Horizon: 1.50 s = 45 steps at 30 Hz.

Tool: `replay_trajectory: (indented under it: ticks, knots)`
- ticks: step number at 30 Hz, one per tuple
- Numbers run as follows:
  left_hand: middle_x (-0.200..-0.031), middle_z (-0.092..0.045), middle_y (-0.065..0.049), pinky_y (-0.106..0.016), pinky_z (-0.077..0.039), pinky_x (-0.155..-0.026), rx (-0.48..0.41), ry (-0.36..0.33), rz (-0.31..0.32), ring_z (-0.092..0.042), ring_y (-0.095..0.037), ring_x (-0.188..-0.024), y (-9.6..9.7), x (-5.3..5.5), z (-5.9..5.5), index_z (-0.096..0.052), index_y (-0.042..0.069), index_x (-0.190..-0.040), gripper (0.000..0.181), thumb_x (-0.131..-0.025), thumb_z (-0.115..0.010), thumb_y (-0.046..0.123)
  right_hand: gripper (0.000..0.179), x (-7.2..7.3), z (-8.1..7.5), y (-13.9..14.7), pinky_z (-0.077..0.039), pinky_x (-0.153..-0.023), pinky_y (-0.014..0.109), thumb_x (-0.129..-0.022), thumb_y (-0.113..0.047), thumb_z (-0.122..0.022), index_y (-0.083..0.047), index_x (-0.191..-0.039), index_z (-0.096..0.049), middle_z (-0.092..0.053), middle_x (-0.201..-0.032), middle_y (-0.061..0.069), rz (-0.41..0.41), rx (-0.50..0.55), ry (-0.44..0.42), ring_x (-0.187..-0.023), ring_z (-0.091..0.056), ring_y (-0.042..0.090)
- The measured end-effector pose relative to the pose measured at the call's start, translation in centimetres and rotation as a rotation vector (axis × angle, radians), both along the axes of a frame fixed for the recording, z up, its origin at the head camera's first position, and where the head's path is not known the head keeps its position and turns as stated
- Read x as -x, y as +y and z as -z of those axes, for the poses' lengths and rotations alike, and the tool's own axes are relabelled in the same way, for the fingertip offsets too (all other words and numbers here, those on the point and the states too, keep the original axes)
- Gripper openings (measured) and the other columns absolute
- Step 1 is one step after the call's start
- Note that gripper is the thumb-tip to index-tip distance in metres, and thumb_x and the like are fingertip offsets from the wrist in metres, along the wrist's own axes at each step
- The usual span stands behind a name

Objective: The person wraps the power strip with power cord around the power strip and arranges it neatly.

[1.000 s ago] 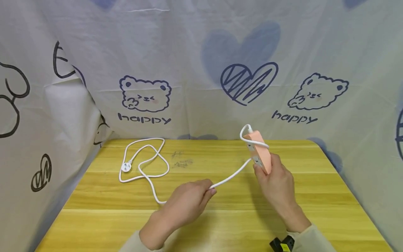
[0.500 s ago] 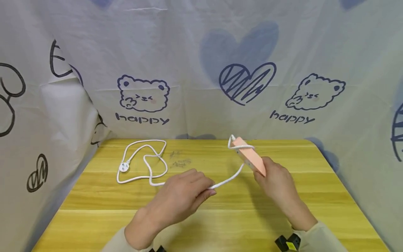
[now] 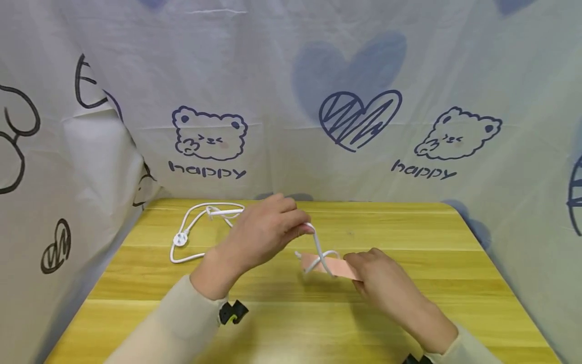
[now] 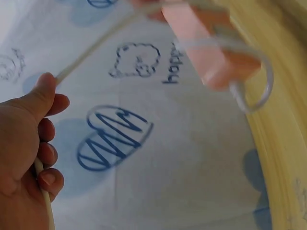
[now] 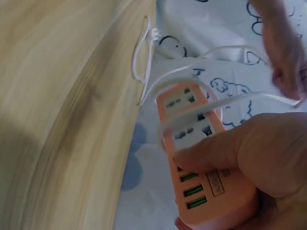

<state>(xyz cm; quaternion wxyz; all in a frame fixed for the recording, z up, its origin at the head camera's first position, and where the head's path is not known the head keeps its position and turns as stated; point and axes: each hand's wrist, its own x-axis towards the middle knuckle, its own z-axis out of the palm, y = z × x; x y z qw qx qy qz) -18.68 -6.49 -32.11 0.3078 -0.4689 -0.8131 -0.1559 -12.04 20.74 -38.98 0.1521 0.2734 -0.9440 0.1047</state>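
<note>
My right hand point(image 3: 386, 280) grips one end of a pink-orange power strip point(image 3: 341, 267). In the right wrist view, the power strip point(image 5: 184, 103) shows white socket panels and several green USB ports, with the thumb lying across its face. My left hand point(image 3: 268, 232) pinches the white cord point(image 3: 317, 240) above and left of the strip. The cord point(image 5: 206, 111) crosses over the strip's socket face and loops round it. In the left wrist view, thumb and fingers of the left hand point(image 4: 29, 129) close round the cord, which runs up toward the strip point(image 4: 196, 43).
The cord's far end lies in loose loops on the wooden table point(image 3: 291, 323) at the back left, with a round white plug point(image 3: 180, 238) among them. A printed cloth point(image 3: 282, 101) hangs behind the table and at both sides.
My left hand has risen away from me with the cord. The power strip has swung to lie nearly level, its far end pointing left, and come lower and nearer. The table loops have shifted.
</note>
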Motion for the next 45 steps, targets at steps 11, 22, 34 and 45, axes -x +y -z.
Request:
replay_trajectory:
  ticks: [11, 22, 34, 45]
  knots:
    - [-0.088, -0.068, 0.011, -0.025, -0.051, -0.070, 0.027, -0.358, 0.087, -0.057, -0.005, -0.077, 0.6, 2.7, 1.9, -0.079, 0.022, -0.096, 0.014, -0.099, -0.073, 0.034, 0.038, -2.5, -2.0, 0.1, -0.056, -0.082, 0.029, -0.093, -0.014, -0.080, -0.031, -0.126, -0.070, -0.071, -0.110, -0.016, -0.342, 0.132, -0.301, -0.097, -0.063, 0.004]
    - [-0.083, -0.070, 0.008, -0.025, -0.051, -0.069, -0.092, -0.762, 0.123, -0.058, -0.007, -0.074, 0.9, 3.6, 6.4, -0.076, 0.019, -0.095, 0.015, -0.105, -0.067, 0.024, 0.040, -2.9, -2.1, 0.0, -0.055, -0.068, 0.026, -0.095, -0.016, -0.080, -0.023, -0.133, -0.067, -0.073, -0.107, -0.009, -0.271, 0.588, -0.344, -0.082, -0.062, 0.004]
    - [-0.093, -0.076, 0.004, -0.033, -0.055, -0.074, -0.021, -0.718, -0.078, -0.064, -0.008, -0.078, 2.3, -0.1, 8.9, -0.072, 0.017, -0.103, 0.033, -0.116, -0.044, 0.030, 0.040, -1.0, -0.8, -1.0, -0.054, -0.059, 0.028, -0.095, -0.007, -0.078, -0.010, -0.130, -0.060, -0.071, -0.093, -0.002, -0.004, 0.731, -0.149, -0.071, -0.064, 0.005]
    - [-0.061, -0.041, 0.009, -0.032, -0.039, -0.053, 0.125, -0.594, -0.213, -0.043, -0.012, -0.054, 1.7, -1.8, 9.3, -0.053, 0.021, -0.085, 0.032, -0.114, -0.049, 0.035, 0.039, 0.7, -0.3, -0.5, -0.062, -0.064, 0.032, -0.105, -0.018, -0.068, 0.000, -0.134, -0.049, -0.069, -0.101, 0.017, 0.085, 0.920, -0.400, -0.076, -0.070, 0.019]
